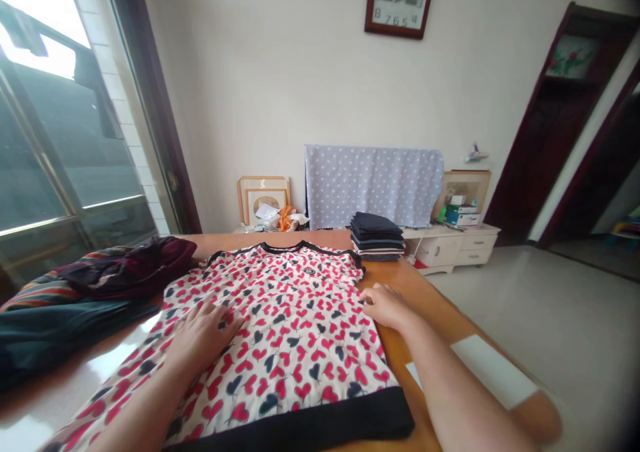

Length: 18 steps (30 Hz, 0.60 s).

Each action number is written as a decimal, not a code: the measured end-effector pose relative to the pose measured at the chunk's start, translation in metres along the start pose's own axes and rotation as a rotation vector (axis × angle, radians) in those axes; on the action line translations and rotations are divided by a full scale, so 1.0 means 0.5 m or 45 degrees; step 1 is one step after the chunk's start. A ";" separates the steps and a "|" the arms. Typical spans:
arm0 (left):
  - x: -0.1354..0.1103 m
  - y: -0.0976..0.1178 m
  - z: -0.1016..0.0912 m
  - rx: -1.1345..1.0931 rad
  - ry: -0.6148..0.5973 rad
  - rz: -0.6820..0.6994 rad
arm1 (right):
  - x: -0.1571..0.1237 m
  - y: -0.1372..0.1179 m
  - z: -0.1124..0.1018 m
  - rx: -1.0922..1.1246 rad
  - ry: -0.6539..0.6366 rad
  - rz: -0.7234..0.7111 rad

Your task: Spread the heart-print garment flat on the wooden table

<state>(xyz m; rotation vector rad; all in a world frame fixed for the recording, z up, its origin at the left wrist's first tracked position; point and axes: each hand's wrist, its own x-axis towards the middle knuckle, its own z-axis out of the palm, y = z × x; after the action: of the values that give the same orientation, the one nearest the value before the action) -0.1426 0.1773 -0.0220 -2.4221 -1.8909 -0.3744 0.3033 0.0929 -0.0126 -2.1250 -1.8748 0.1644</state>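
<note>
A white top [295, 332] printed with red and dark hearts, trimmed in black at neck and hem, lies spread flat on a wooden table [430, 305]. My left hand [203, 332] rests palm down on its left half, fingers stretched out. My right hand [383, 304] sits at the garment's right edge below the sleeve, its fingers curled onto the cloth there.
A neat stack of folded dark clothes [377, 236] stands at the table's far right. A loose heap of dark and striped garments [85, 292] covers the left side. A white paper [493, 369] lies by my right forearm. Beyond are a low cabinet and a cloth-covered screen.
</note>
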 end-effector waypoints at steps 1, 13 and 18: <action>0.000 0.001 -0.001 0.001 0.001 -0.007 | -0.001 0.001 -0.004 -0.011 0.022 0.027; -0.057 0.033 -0.043 -0.138 0.098 -0.013 | 0.005 -0.024 0.067 0.361 -0.176 -0.292; -0.058 -0.010 -0.047 -0.480 0.125 -0.056 | 0.015 -0.003 0.087 0.345 -0.097 -0.252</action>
<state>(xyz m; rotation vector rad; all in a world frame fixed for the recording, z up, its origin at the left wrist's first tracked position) -0.1575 0.1468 -0.0060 -2.5214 -1.9848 -0.9108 0.2909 0.1067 -0.0524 -1.7675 -1.9655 0.4335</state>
